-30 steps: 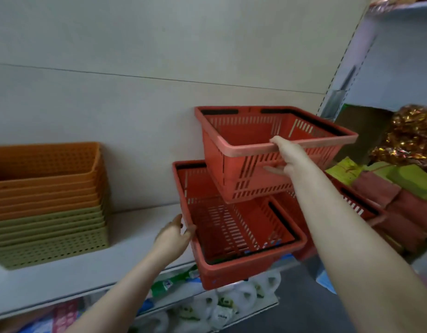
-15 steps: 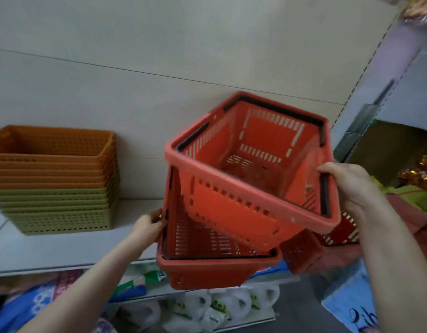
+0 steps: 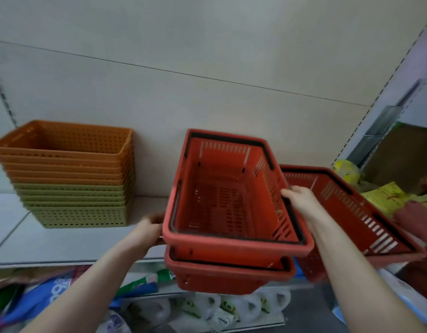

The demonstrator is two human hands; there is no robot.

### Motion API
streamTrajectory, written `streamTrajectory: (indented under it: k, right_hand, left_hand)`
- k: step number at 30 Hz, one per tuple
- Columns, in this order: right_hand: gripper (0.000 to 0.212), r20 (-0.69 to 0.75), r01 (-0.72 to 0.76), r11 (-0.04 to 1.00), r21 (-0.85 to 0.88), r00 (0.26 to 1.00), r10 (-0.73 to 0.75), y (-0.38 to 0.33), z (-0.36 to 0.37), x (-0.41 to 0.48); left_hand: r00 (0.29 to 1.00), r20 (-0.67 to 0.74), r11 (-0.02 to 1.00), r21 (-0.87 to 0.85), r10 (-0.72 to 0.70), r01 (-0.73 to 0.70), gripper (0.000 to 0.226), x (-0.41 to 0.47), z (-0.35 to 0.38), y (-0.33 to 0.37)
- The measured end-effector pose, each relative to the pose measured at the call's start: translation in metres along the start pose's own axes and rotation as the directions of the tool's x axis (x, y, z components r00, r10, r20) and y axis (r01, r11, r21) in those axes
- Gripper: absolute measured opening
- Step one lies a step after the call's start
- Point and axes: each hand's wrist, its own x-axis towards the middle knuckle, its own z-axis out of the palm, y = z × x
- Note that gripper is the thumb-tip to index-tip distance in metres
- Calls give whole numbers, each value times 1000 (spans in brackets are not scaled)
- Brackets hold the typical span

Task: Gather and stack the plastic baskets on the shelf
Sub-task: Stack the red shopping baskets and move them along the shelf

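Observation:
A red plastic shopping basket [image 3: 222, 207] sits nested inside a second red basket [image 3: 231, 277] that overhangs the front edge of the white shelf [image 3: 63, 241]. My left hand [image 3: 147, 229] grips the top basket's left rim. My right hand [image 3: 301, 203] holds its right rim. A third red basket [image 3: 352, 212] lies tilted just to the right, behind my right forearm. A stack of several orange and green perforated baskets [image 3: 70, 179] stands on the shelf at the left.
Yellow and red packaged goods [image 3: 395, 200] lie at the far right. On the lower shelf are white bottles [image 3: 222, 308] and blue and green packets [image 3: 63, 292]. A beige back wall [image 3: 207, 80] closes the shelf behind.
The raised, tilted red basket has come down level into the lower red basket. My left hand has shifted from the lower basket's rim to the top basket's rim.

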Motion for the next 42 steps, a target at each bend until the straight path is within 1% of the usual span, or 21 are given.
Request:
streamTrajectory:
  k: [1, 3, 4, 5, 7, 8, 10, 13, 14, 16, 17, 19, 21, 23, 26, 31, 34, 36, 37, 39, 42]
  right_hand:
    - [26, 15, 9, 987, -158, 1000, -7, 12, 4, 2]
    - [38, 17, 11, 887, -461, 1000, -4, 26, 11, 0]
    - [42, 8, -4, 847, -532, 1000, 10, 30, 14, -1]
    - [44, 0, -21, 827, -561, 1000, 26, 32, 16, -2]
    - [46, -13, -45, 810, -585, 999, 47, 31, 19, -1]
    - [48, -14, -60, 810, -584, 998, 63, 31, 20, 2]
    - [52, 7, -92, 830, -550, 993, 115, 27, 21, 6]
    - [51, 17, -124, 818, -562, 987, 161, 20, 16, 8]
    - [51, -6, -125, 801, -585, 989, 150, 18, 14, 9]
    - [53, -73, -113, 768, -630, 994, 86, 18, 12, 8]
    - [52, -91, -103, 756, -646, 994, 58, 21, 13, 7]
    - [50, -96, -109, 750, -652, 994, 60, 26, 18, 7]
    - [46, -90, -107, 767, -632, 994, 65, 32, 24, 11]
    - [42, -85, -62, 773, -632, 996, 11, 31, 27, 15]
    - [36, -62, 30, 759, -650, 994, -92, 32, 30, 20]
    - [31, -34, 61, 719, -693, 993, -117, 43, 36, 28]
    - [31, 15, 65, 699, -712, 997, -77, 49, 34, 33]
    - [34, 61, 82, 702, -707, 997, -54, 47, 29, 38]
    - [36, 83, 101, 708, -699, 995, -61, 44, 23, 41]
    - [44, 99, 155, 738, -656, 988, -119, 40, 4, 49]
    - [52, 44, 215, 755, -620, 970, -240, 39, -40, 66]
  left_hand:
    - [1000, 29, 1000, 2, -11, 11, 26, 0, 1, -1]
    - [998, 48, 999, -27, -27, 28, 24, 0, 1, -3]
    - [999, 42, 997, -66, -33, 35, 18, 0, 1, -4]
    - [998, 36, 994, -97, -44, 47, 19, -1, -1, -3]
    - [996, 59, 992, -101, -71, 77, 42, 1, -1, 1]
    - [995, 70, 996, -50, -68, 71, 44, 1, 0, 5]
    - [994, 99, 998, 48, -47, 42, 34, 1, 2, 12]
    - [997, 77, 997, 75, -16, 11, 7, 6, 7, 16]
    - [998, 64, 997, 83, -2, -4, 3, 5, 9, 16]
    - [999, 23, 993, 113, 27, -29, 5, 5, 14, 14]
    - [999, 9, 990, 134, 42, -43, 16, 6, 17, 9]
    - [997, -5, 980, 184, 78, -76, 42, 11, 19, 0]
    - [994, -12, 972, 213, 107, -102, 58, 14, 22, -7]
    - [994, -18, 965, 241, 110, -102, 62, 13, 25, -6]
    - [996, -28, 953, 292, 88, -76, 56, 9, 31, 3]
    - [993, -33, 922, 375, 116, -96, 63, 10, 34, 5]
    - [989, -48, 880, 464, 141, -103, 58, 3, 35, 11]
    - [985, -65, 813, 575, 161, -94, 51, 4, 35, 18]
    - [980, -79, 763, 640, 184, -92, 53, 7, 34, 21]
    - [951, -126, 668, 737, 284, -102, 60, 15, 33, 33]
    - [877, -173, 627, 760, 449, -171, 59, 23, 58, 63]
